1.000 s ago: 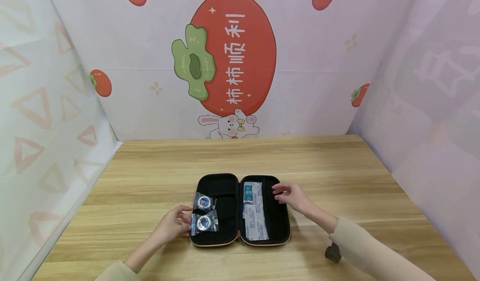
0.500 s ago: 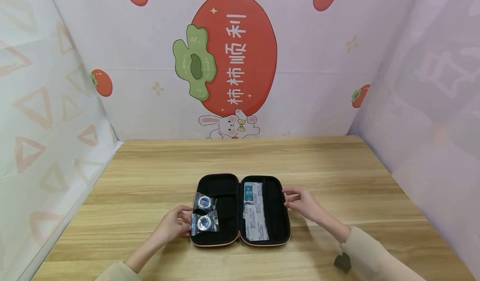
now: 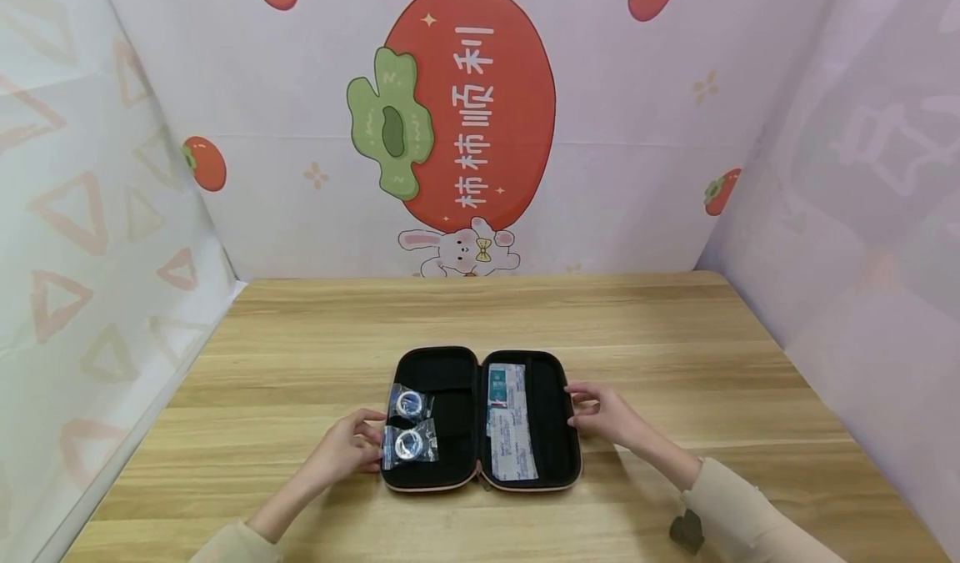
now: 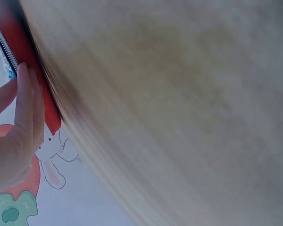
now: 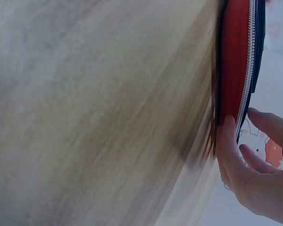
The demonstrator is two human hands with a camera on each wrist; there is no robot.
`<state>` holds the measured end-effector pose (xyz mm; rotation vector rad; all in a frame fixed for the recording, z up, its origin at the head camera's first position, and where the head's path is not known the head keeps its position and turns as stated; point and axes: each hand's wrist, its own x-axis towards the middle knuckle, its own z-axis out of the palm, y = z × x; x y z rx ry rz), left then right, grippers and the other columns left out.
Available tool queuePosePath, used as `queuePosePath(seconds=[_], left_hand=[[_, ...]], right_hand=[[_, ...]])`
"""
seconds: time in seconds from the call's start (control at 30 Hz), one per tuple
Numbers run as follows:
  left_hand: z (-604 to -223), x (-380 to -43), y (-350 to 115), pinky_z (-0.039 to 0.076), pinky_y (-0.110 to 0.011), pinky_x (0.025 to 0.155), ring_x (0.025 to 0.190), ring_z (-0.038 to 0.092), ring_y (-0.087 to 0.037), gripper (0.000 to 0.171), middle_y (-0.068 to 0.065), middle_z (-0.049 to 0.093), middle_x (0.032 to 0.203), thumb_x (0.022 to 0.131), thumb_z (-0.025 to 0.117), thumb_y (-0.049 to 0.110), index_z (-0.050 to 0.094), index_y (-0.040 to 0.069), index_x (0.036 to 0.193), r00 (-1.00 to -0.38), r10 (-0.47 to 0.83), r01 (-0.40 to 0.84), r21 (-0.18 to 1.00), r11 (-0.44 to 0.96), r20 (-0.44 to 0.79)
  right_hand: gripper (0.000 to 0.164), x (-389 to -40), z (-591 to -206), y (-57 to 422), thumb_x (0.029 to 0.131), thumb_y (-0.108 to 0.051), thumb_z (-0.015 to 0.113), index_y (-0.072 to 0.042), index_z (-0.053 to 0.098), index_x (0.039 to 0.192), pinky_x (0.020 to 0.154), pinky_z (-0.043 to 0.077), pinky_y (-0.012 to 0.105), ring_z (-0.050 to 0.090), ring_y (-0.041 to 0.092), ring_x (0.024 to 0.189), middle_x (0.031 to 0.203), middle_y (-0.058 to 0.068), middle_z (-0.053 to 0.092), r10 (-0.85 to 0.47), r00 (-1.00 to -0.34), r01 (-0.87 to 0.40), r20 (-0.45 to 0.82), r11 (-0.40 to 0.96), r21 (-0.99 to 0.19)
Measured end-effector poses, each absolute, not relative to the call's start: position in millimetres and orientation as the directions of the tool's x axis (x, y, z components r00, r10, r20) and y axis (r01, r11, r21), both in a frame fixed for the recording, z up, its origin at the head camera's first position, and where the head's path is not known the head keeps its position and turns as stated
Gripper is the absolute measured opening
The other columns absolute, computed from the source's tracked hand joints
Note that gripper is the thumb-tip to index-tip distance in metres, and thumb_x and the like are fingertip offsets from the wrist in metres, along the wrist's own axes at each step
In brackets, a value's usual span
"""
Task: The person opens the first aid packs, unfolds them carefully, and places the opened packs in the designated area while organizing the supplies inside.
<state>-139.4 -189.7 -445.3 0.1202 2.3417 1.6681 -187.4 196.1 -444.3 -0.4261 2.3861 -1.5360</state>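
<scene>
A black-lined zippered case (image 3: 453,454) lies unfolded flat on the table. Its outer shell shows red along the zipper in both wrist views. Two clear packets with white rings, an upper packet (image 3: 409,404) and a lower packet (image 3: 410,444), sit in its left half. White paper-wrapped strips (image 3: 513,438) and a small teal packet (image 3: 497,385) are in the right half's pocket. My left hand (image 3: 348,446) touches the left edge, its fingers (image 4: 24,101) fairly straight along the red side. At the right edge, my right hand (image 3: 606,413) rests fingertips (image 5: 229,127) against the shell.
The wooden table (image 3: 315,338) runs back to a printed cloth backdrop (image 3: 622,171), with cloth walls on both sides. A small dark object (image 3: 686,531) shows beside the right sleeve (image 3: 738,505).
My right hand has moved from over the case's right half outward to its right edge. The left hand stays at the left edge, and the case and its contents keep their places.
</scene>
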Motion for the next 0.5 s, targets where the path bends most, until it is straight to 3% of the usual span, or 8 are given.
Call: queuePosePath(seconds=[0.27, 0.5], left_hand=[[-439.6, -141.2, -194.9, 0.056, -0.034, 0.056, 0.066, 0.059, -0.023, 0.044, -0.016, 0.054, 0.082, 0.072, 0.050, -0.017, 0.038, -0.019, 0.114, -0.953, 0.254, -0.064, 0.931, 0.359, -0.163], [-431.0, -145.3, -198.6, 0.056, -0.030, 0.056, 0.068, 0.060, -0.027, 0.038, -0.017, 0.057, 0.082, 0.075, 0.048, -0.015, 0.043, -0.018, 0.112, -0.977, 0.205, 0.030, 0.905, 0.425, -0.064]], right_hand=[[0.046, -188.4, -447.9, 196.3, 0.073, 0.009, 0.058, 0.019, 0.043, 0.116, 0.062, 0.055, 0.028, 0.061, 0.024, 0.077, 0.103, 0.034, 0.052, -0.396, -0.914, -0.063, -0.090, 0.357, -0.932], [0.046, -187.9, -449.3, 195.9, 0.073, 0.009, 0.058, 0.017, 0.044, 0.116, 0.063, 0.055, 0.030, 0.060, 0.023, 0.077, 0.104, 0.033, 0.053, -0.358, -0.926, -0.013, -0.122, 0.352, -0.936]])
